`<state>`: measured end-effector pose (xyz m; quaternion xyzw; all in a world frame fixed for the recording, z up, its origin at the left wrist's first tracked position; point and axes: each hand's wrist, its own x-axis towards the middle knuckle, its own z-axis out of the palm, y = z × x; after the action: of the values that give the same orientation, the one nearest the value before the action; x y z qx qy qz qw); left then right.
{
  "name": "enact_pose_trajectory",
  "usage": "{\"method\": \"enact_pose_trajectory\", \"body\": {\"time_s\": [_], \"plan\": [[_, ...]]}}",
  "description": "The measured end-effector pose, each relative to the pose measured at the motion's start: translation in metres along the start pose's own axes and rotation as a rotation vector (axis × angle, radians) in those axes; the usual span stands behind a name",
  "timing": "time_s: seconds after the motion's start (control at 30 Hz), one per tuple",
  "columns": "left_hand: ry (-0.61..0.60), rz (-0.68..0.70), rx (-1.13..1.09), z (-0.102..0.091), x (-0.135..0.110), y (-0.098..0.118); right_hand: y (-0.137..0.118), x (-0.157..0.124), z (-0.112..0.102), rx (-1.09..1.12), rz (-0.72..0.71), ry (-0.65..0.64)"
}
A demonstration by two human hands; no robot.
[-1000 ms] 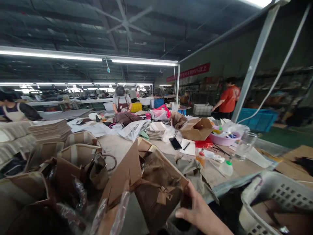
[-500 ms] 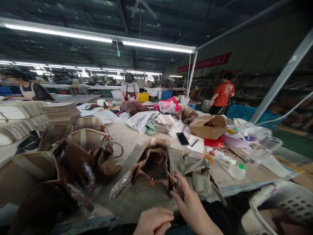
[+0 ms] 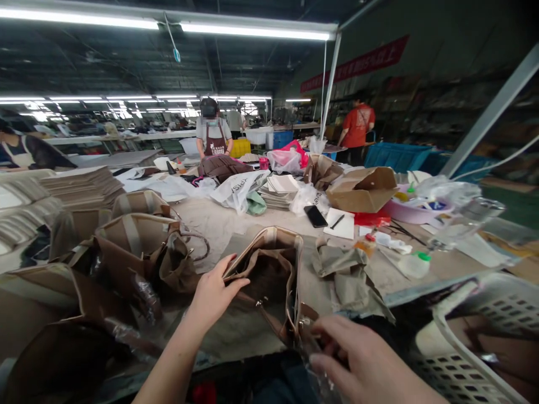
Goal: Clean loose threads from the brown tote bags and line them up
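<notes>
A brown handbag (image 3: pixel 273 275) with a pale-edged rim stands open at the middle of the work table. My left hand (image 3: pixel 214 294) is closed on its left rim, thumb at the inner side and fingers outside. At the bag's right side, my right hand (image 3: pixel 353 348) is curled and somewhat blurred. Its fingers are around a plastic-wrapped handle (image 3: pixel 316 367) that hangs toward the table's front edge; the grip itself is partly hidden. Metal fittings show on a strap (image 3: pixel 269 314) at the bag's front.
Several similar bags (image 3: pixel 137 233) crowd the left. Crumpled olive fabric (image 3: pixel 347 275) lies to the right, with a phone (image 3: pixel 315 216) and a green-capped bottle (image 3: pixel 416 264) beyond. A white basket (image 3: pixel 446 336) stands at the front right. A co-worker (image 3: pixel 214 132) is across the table.
My left hand has moved up and left from the front edge onto the bag's left rim. My right hand has shifted right and down. The bag has turned slightly, and the view has shifted.
</notes>
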<state>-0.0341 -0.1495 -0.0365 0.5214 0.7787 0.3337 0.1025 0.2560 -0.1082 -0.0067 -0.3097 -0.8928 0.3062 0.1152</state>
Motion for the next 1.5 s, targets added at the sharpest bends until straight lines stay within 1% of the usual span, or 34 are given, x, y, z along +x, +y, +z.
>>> {"method": "enact_pose_trajectory", "body": {"time_s": [0.07, 0.1, 0.13, 0.2, 0.27, 0.37, 0.47, 0.53, 0.6, 0.67, 0.73, 0.8, 0.9, 0.97, 1.03, 1.13, 1.23, 1.33, 1.4, 1.5], "plan": [[-0.009, 0.034, -0.022, 0.001, 0.0, -0.001, -0.005, 0.016, -0.022, -0.083, -0.061, 0.14], [-0.019, 0.047, -0.032, 0.001, 0.0, -0.001, -0.009, 0.028, -0.031, -0.106, -0.107, 0.19], [-0.028, 0.056, -0.039, 0.001, 0.0, 0.0, -0.013, 0.044, -0.04, -0.125, -0.162, 0.206], [-0.035, 0.062, -0.047, -0.001, 0.0, 0.001, -0.022, 0.079, -0.05, -0.185, -0.275, 0.156], [-0.042, 0.063, -0.052, -0.002, 0.001, 0.003, -0.028, 0.116, -0.05, -0.287, -0.316, 0.058], [-0.047, 0.066, -0.063, -0.002, 0.002, 0.002, -0.033, 0.158, -0.039, -0.468, -0.243, -0.074], [-0.046, 0.063, -0.084, -0.001, 0.003, 0.0, -0.031, 0.178, -0.025, -0.609, -0.173, -0.11], [-0.05, 0.057, -0.103, -0.002, 0.004, -0.003, -0.028, 0.183, -0.021, -0.659, -0.189, -0.114], [-0.054, 0.047, -0.123, -0.005, 0.005, -0.005, -0.023, 0.183, -0.02, -0.662, -0.215, -0.118], [-0.056, 0.042, -0.14, -0.007, 0.006, -0.006, -0.02, 0.181, -0.024, -0.621, -0.23, -0.147], [-0.067, 0.045, -0.161, -0.009, 0.008, -0.006, -0.018, 0.178, -0.028, -0.573, -0.256, -0.208], [-0.081, 0.042, -0.186, -0.01, 0.01, -0.005, -0.018, 0.176, -0.031, -0.537, -0.316, -0.255], [-0.079, 0.029, -0.214, -0.01, 0.012, -0.005, -0.017, 0.177, -0.035, -0.476, -0.403, -0.284], [-0.064, 0.033, -0.236, -0.009, 0.013, -0.006, -0.015, 0.18, -0.037, -0.429, -0.426, -0.291], [-0.053, 0.042, -0.263, -0.01, 0.012, -0.008, -0.013, 0.183, -0.038, -0.391, -0.423, -0.249], [-0.049, 0.054, -0.285, -0.011, 0.012, -0.01, -0.01, 0.187, -0.038, -0.403, -0.379, -0.14], [-0.041, 0.063, -0.267, -0.008, 0.013, -0.01, -0.011, 0.187, -0.035, -0.491, -0.313, -0.053], [0.003, 0.065, -0.228, -0.002, 0.013, -0.011, -0.012, 0.189, -0.03, -0.596, -0.219, 0.034], [0.037, 0.069, -0.213, 0.002, 0.012, -0.012, -0.012, 0.191, -0.028, -0.644, -0.178, 0.07], [0.083, 0.071, -0.205, 0.007, 0.011, -0.013, -0.012, 0.196, -0.025, -0.671, -0.172, 0.073]]}}
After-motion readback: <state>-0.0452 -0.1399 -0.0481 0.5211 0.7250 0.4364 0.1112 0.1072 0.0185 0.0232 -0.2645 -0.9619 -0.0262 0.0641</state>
